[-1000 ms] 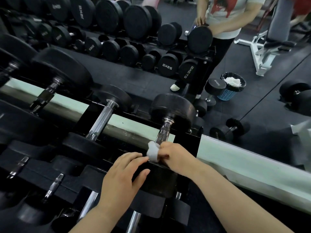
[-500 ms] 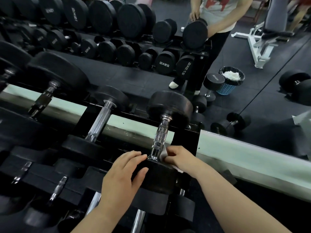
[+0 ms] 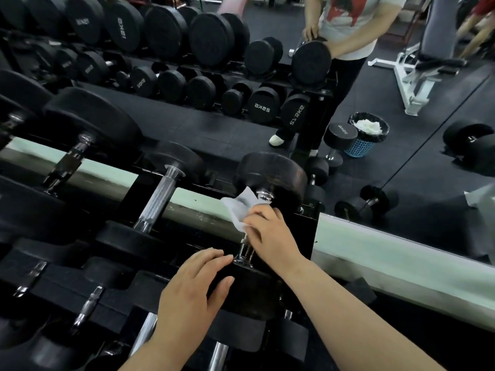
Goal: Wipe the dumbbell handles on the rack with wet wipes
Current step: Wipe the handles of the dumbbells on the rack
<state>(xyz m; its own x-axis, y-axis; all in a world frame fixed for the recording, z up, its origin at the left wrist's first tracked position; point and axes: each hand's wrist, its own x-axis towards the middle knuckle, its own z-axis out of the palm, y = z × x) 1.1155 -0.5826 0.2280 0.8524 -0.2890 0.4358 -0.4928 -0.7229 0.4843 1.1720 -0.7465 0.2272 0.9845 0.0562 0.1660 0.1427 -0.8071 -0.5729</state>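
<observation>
White wet wipe [image 3: 238, 210] sits on the chrome handle [image 3: 245, 250] of the rightmost dumbbell [image 3: 270, 175] on the rack [image 3: 308, 231], up nr the far head. R hand [image 3: 270, 234] curled round wipe + handle, gripping. L hand [image 3: 192, 287] flat, fingers straight, resting on the dumbbell's near head.

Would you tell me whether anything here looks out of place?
A small dumbbell lies loose on the floor, seen in the mirror, not racked; another dumbbell stands on end by the blue bin.

Blue bin [image 3: 359, 149], white bench [image 3: 413, 99], mirror [image 3: 187, 121]
</observation>
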